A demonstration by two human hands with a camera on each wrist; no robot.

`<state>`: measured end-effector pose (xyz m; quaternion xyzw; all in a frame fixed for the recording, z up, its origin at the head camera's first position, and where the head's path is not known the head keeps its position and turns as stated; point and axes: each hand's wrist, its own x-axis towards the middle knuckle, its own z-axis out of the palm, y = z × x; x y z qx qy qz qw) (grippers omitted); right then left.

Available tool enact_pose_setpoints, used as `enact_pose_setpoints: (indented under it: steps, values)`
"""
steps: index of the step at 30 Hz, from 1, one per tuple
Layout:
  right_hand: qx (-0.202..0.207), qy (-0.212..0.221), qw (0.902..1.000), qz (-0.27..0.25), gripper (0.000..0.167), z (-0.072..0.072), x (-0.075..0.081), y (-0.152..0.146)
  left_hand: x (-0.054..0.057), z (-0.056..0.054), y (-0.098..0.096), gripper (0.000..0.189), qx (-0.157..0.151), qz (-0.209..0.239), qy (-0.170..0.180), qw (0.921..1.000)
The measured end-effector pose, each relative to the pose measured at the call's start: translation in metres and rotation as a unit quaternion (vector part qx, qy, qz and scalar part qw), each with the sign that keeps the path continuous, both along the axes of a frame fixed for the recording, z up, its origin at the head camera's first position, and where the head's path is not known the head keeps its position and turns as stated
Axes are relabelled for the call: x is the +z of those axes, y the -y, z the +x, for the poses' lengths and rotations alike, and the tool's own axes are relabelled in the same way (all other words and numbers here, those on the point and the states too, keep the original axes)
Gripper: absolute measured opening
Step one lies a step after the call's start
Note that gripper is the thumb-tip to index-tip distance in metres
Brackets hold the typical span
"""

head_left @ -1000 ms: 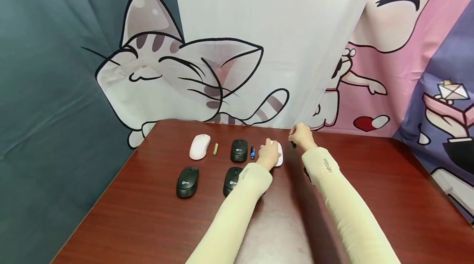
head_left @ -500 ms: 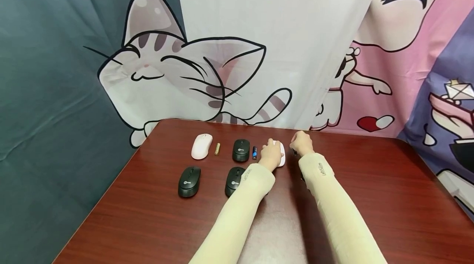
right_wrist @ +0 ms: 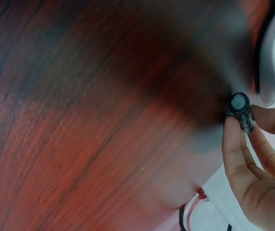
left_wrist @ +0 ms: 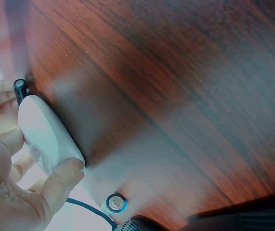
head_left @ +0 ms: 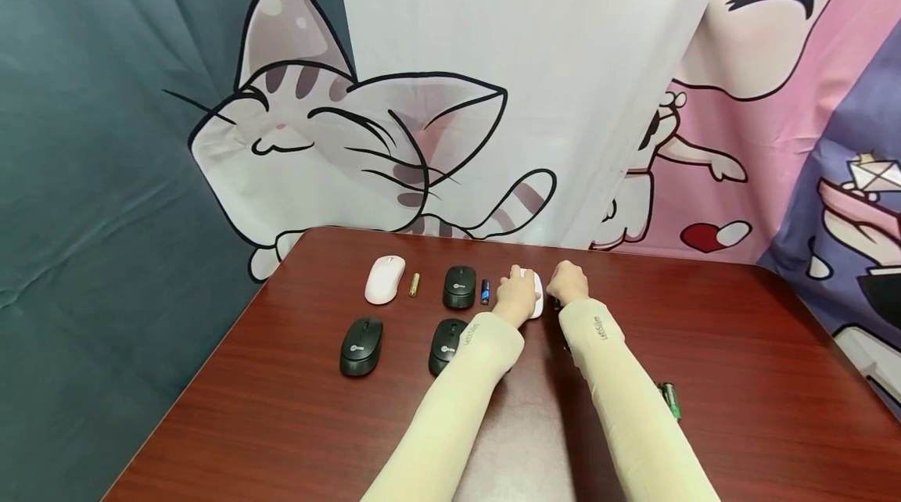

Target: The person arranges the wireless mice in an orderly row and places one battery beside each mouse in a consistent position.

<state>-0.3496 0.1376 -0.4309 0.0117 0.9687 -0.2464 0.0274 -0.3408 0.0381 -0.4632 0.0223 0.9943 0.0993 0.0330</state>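
Note:
My left hand grips a white computer mouse by its sides at the table's back; in the left wrist view the fingers and thumb lie along the white mouse. Just to its right, my right hand pinches a small dark battery between thumb and fingers. That battery stands roughly upright beside the mouse's end, close to the table surface. A blue battery rests to the left of my left hand, next to a black mouse.
Another white mouse and a gold battery are at the back left. Two black mice lie nearer, one at left, the other partly under my left sleeve. Green batteries show beside my right sleeve on the brown table.
My right hand has come down and slightly toward me with the dark battery, close to the white mouse. Green batteries now show from behind the right sleeve. The left hand stays on the mouse.

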Motion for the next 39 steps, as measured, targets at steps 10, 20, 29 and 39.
enact_pose_setpoints:
  steps: [10, 20, 29, 39]
  values:
    - [0.001, 0.013, 0.9998, -0.016, 0.006, -0.001, -0.001, 0.0, 0.022, 0.015, 0.002, 0.042, 0.005, 0.012, 0.018, 0.9998]
    - [0.009, 0.02, 0.9988, -0.044, 0.015, 0.004, 0.019, -0.018, 0.026, 0.02, 0.003, 0.043, -0.012, 0.01, 0.009, 0.9998]
    - [0.057, -0.012, 0.9887, -0.138, 0.021, 0.015, 0.045, -0.044, 0.026, 0.024, 0.004, 0.042, -0.014, 0.007, 0.02, 0.9997]
    - [0.093, -0.094, 0.9825, -0.131, 0.022, 0.045, 0.084, -0.075, 0.029, 0.019, 0.004, 0.046, -0.005, 0.023, 0.025, 0.9994]
